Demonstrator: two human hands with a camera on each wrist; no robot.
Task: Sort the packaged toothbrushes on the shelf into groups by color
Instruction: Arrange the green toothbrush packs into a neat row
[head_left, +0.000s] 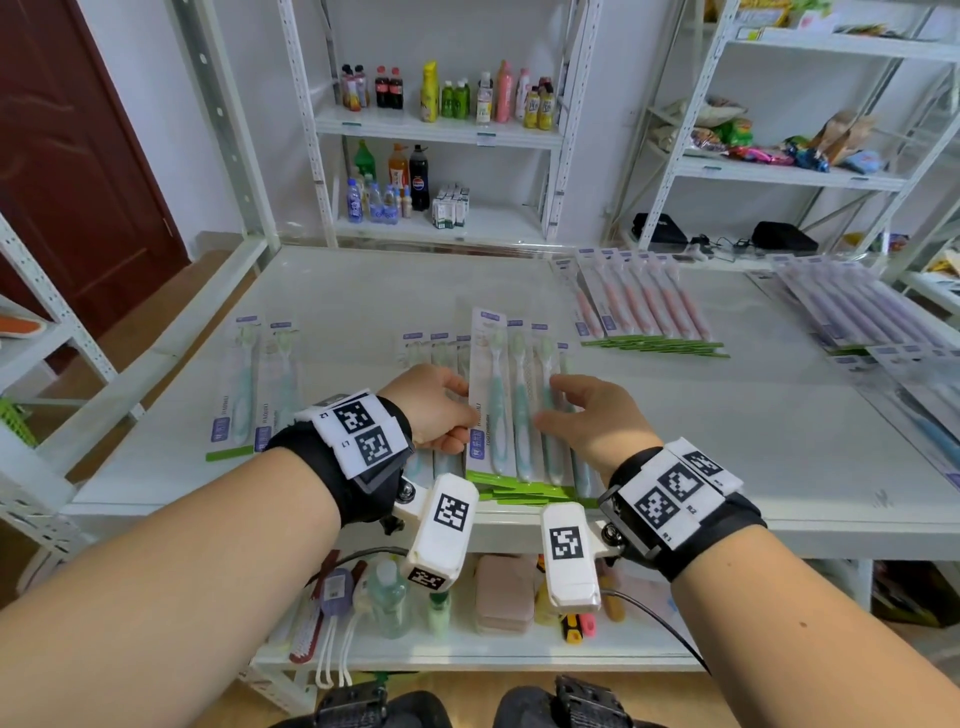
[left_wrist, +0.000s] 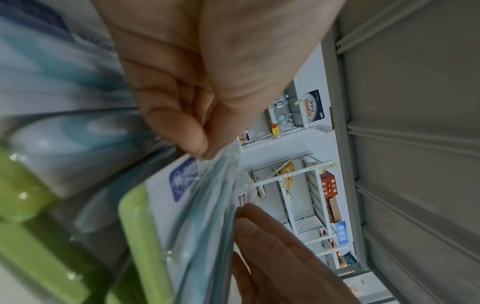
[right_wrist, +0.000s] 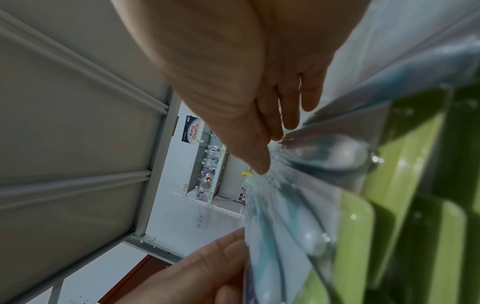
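- Two hands at the teal toothbrush packs (head_left: 519, 410), near the front middle of the shelf (head_left: 363, 291); left hand (head_left: 434, 408) pinches the left edge of the top teal pack (head_left: 491, 395); right hand (head_left: 592, 421) rests flat on the row, fingers straight.
- Judgement: hold the row down with the right hand while the left lays its pack square, green strips aligned.
- Long axis runs front to back; brush heads point away, green strips toward the person.

Teal toothbrushes (head_left: 511, 410), green-edged packs; pink toothbrushes (head_left: 644, 306); white shelf (head_left: 363, 291).
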